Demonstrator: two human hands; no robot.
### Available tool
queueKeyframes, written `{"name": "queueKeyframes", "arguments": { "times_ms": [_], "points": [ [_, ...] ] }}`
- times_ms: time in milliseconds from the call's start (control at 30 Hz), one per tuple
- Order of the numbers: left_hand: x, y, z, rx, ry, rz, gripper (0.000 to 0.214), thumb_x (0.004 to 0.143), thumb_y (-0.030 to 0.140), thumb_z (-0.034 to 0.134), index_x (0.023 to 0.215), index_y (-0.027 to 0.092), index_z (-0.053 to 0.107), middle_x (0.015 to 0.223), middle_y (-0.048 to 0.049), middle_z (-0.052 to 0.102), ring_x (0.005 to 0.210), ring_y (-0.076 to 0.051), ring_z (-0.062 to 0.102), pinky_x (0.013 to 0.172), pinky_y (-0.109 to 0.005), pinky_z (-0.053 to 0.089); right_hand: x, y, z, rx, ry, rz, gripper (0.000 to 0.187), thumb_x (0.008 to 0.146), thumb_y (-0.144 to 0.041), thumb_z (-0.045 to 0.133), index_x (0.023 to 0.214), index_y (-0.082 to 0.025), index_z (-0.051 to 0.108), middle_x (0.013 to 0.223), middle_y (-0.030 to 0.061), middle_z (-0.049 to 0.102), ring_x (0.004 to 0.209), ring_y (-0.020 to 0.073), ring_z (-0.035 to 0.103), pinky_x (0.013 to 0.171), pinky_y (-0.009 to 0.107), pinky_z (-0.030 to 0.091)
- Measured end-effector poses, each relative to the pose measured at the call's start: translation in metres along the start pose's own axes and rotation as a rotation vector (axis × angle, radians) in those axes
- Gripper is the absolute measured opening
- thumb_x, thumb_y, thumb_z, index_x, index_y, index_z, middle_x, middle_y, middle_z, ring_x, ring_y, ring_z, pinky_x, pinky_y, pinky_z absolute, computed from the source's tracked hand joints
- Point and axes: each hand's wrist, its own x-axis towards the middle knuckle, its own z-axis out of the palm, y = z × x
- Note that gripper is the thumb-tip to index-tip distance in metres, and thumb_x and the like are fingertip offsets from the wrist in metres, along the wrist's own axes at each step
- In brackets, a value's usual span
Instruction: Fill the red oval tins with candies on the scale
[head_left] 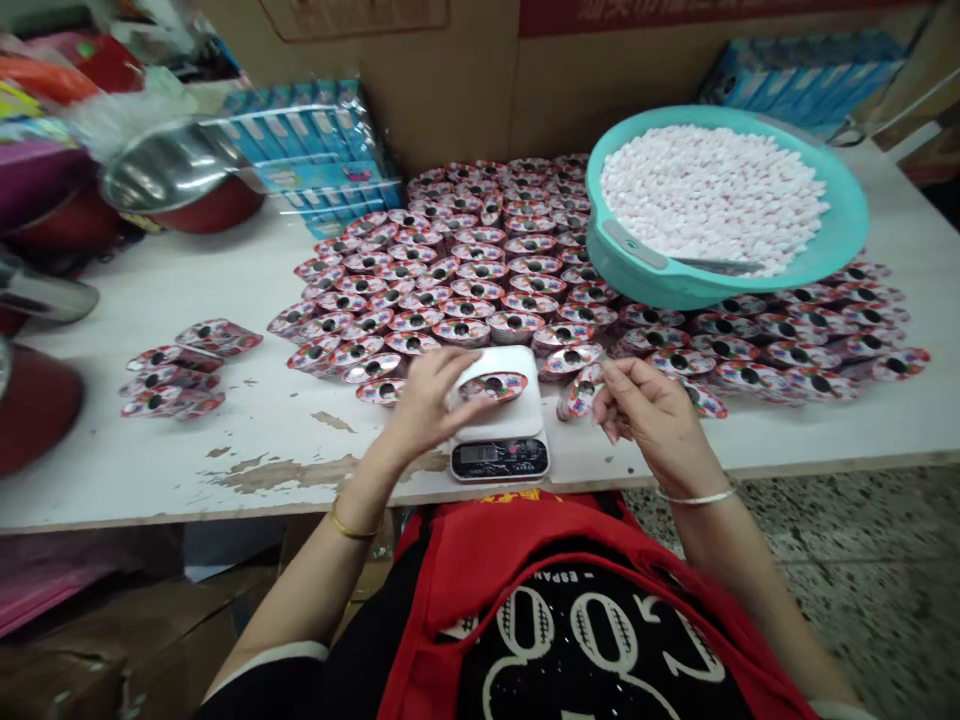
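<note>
A small white kitchen scale sits at the table's front edge with one red printed pouch on its platform. My left hand curls its fingers onto that pouch. My right hand is closed in a pinch just right of the scale, next to another pouch lying on the table; what its fingers hold I cannot make out. A teal basin full of small white candies rests on the pouches at the back right.
Several rows of open red pouches cover the middle of the white table. A smaller group of pouches lies at the left. Blue packets, a steel bowl and red containers stand at the back left.
</note>
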Motion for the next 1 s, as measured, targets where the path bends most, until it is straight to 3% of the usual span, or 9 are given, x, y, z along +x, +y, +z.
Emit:
{"name": "queueKeyframes", "arguments": {
  "times_ms": [167,233,333,467,533,633,800,900,1000],
  "points": [
    [0.001,0.015,0.001,0.063,-0.286,0.049,0.035,0.096,0.035,0.049,0.126,0.017,0.051,0.109,-0.0107,0.061,0.098,-0.025,0.055,0.083,-0.039,0.042,-0.003,-0.002,0.008,-0.057,-0.042,0.007,0.036,0.083,-0.056,0.063,0.083,-0.02,0.058,0.06,0.002,0.058,0.045,0.0098,0.045,0.039,0.02,0.032],
    [-0.007,0.016,-0.024,0.001,-0.321,0.03,0.033,0.096,0.031,0.048,0.126,0.019,0.051,0.11,-0.0101,0.061,0.099,-0.024,0.055,0.085,-0.038,0.043,-0.003,-0.003,0.01,-0.087,-0.071,0.002,0.036,0.082,-0.057,0.062,0.082,-0.021,0.059,0.059,0.0028,0.058,0.045,0.0111,0.044,0.039,0.021,0.031],
    [-0.035,0.009,-0.084,-0.09,-0.271,-0.092,0.035,0.095,0.033,0.051,0.129,0.024,0.05,0.115,-0.0092,0.061,0.103,-0.022,0.056,0.087,-0.037,0.046,-0.002,-0.003,0.011,-0.135,-0.083,-0.022,0.037,0.081,-0.06,0.062,0.08,-0.023,0.06,0.06,0.004,0.058,0.046,0.0136,0.044,0.039,0.024,0.032],
    [-0.089,-0.033,-0.152,0.043,-0.083,-0.351,0.037,0.092,0.041,0.056,0.126,0.026,0.053,0.119,-0.0086,0.06,0.105,-0.022,0.057,0.088,-0.037,0.047,0.0,-0.003,0.016,-0.194,-0.091,-0.03,0.036,0.078,-0.061,0.061,0.075,-0.025,0.062,0.062,0.0055,0.058,0.05,0.0179,0.047,0.042,0.028,0.035],
    [-0.112,-0.062,-0.16,0.143,-0.035,-0.452,0.036,0.091,0.043,0.058,0.122,0.025,0.056,0.113,-0.0073,0.062,0.1,-0.021,0.058,0.085,-0.035,0.048,0.0,-0.003,0.023,-0.203,-0.102,-0.02,0.036,0.077,-0.063,0.06,0.074,-0.027,0.062,0.062,0.0064,0.058,0.052,0.02,0.047,0.043,0.03,0.035],
    [-0.133,-0.097,-0.144,0.205,-0.047,-0.515,0.036,0.089,0.043,0.061,0.118,0.022,0.058,0.108,-0.007,0.062,0.098,-0.021,0.059,0.086,-0.035,0.047,-0.001,-0.006,0.039,-0.205,-0.135,0.008,0.035,0.076,-0.065,0.06,0.074,-0.03,0.064,0.06,0.0081,0.056,0.05,0.0212,0.045,0.043,0.033,0.034],
    [-0.126,-0.132,-0.123,0.29,0.104,-0.442,0.036,0.089,0.043,0.058,0.116,0.018,0.055,0.11,-0.0088,0.06,0.104,-0.022,0.056,0.09,-0.035,0.046,-0.005,-0.01,0.055,-0.221,-0.19,0.042,0.039,0.072,-0.068,0.059,0.067,-0.03,0.062,0.058,0.01,0.054,0.046,0.02,0.043,0.04,0.033,0.033],
    [-0.112,-0.167,-0.15,0.524,0.297,-0.528,0.031,0.089,0.037,0.056,0.111,0.015,0.057,0.109,-0.0135,0.06,0.106,-0.026,0.055,0.094,-0.043,0.043,-0.003,-0.004,0.055,-0.169,-0.148,0.082,0.037,0.07,-0.068,0.061,0.072,-0.031,0.063,0.058,0.0093,0.052,0.046,0.0194,0.041,0.039,0.032,0.032],
    [-0.103,-0.205,-0.187,0.758,0.247,-0.701,0.046,0.08,0.028,0.061,0.122,0.012,0.052,0.129,-0.0221,0.051,0.12,-0.038,0.044,0.098,-0.059,0.034,-0.002,0.002,0.051,-0.048,-0.11,0.128,0.038,0.07,-0.065,0.065,0.077,-0.028,0.062,0.061,0.0071,0.05,0.05,0.0175,0.041,0.04,0.029,0.031]
  ]
}}
